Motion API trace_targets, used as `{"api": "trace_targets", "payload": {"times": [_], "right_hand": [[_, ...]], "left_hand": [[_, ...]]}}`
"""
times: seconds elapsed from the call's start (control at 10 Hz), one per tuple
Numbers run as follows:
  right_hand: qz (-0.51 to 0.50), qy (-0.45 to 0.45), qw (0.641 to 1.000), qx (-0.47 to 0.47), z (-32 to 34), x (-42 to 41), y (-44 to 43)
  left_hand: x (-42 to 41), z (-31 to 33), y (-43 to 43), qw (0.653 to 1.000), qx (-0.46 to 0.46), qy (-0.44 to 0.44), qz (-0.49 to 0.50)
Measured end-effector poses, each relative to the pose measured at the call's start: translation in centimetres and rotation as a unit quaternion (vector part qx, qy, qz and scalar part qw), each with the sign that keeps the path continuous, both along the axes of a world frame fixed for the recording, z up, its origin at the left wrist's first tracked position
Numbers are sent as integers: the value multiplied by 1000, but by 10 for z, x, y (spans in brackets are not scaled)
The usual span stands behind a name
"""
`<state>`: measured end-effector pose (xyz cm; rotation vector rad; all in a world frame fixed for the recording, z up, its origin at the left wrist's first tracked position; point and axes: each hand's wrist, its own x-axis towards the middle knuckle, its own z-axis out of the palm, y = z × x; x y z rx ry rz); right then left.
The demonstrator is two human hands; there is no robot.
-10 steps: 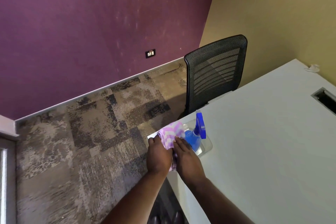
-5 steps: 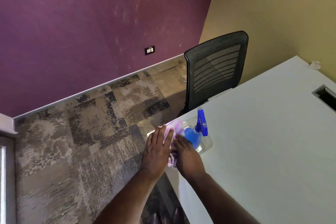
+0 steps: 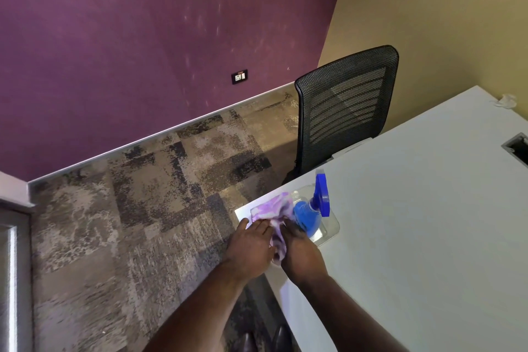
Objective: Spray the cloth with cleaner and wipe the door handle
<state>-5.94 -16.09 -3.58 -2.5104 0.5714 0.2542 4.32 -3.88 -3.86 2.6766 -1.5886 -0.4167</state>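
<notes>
Head view, 1 frame inspected. Both hands were at the near-left corner of the white desk (image 3: 414, 237), w/ the purple-and-white cloth (image 3: 275, 210) bunched between them. Left hand (image 3: 251, 246) lay palm-down at the desk edge, fingers together and flat over the cloth's left portion; whether they pinched the fabric underneath could not be told. Right hand (image 3: 300, 254) was closed on the cloth's right side, fingers curled into the folds, a strip of fabric hanging down between the 2 hands. Cloth's far portion rested on the rim of a clear plastic tray (image 3: 331, 227) set at that corner. Blue spray bottle (image 3: 310, 216) stood in the tray just beside the cloth, touching or nearly touching it, trigger head (image 3: 322, 194) pointing away from the camera; neither hand gripped the bottle. Black mesh office chair (image 3: 345, 106) stood at the desk's far-left edge, backrest toward the camera. Patterned grey-brown carpet (image 3: 143, 208) covered the floor to the left, up to a purple wall (image 3: 143, 23) w/ 1 wall socket (image 3: 239, 76). Metallic door frame section (image 3: 11, 280) visible at far left edge; door handle not discernible. Small crumpled white item (image 3: 507, 100) sat at the desk's far corner; a rectangular cable cut-out (image 3: 518, 148) was at the right edge.
</notes>
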Motion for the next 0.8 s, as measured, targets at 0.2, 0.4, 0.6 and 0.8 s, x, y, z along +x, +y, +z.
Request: {"api": "trace_targets", "payload": {"times": [0.2, 0.4, 0.6, 0.8], "right_hand": [[29, 37, 999, -4, -3, 10, -5], [60, 5, 998, -32, -8, 7, 1], [72, 15, 997, -20, 7, 8, 0], [70, 43, 993, -80, 32, 10, 13]], "left_hand": [[-7, -5, -9, 1000, 16, 11, 16], [-8, -2, -17, 998, 60, 14, 13], [-9, 9, -10, 998, 2, 45, 41], [-12, 24, 11, 995, -66, -7, 68]]}}
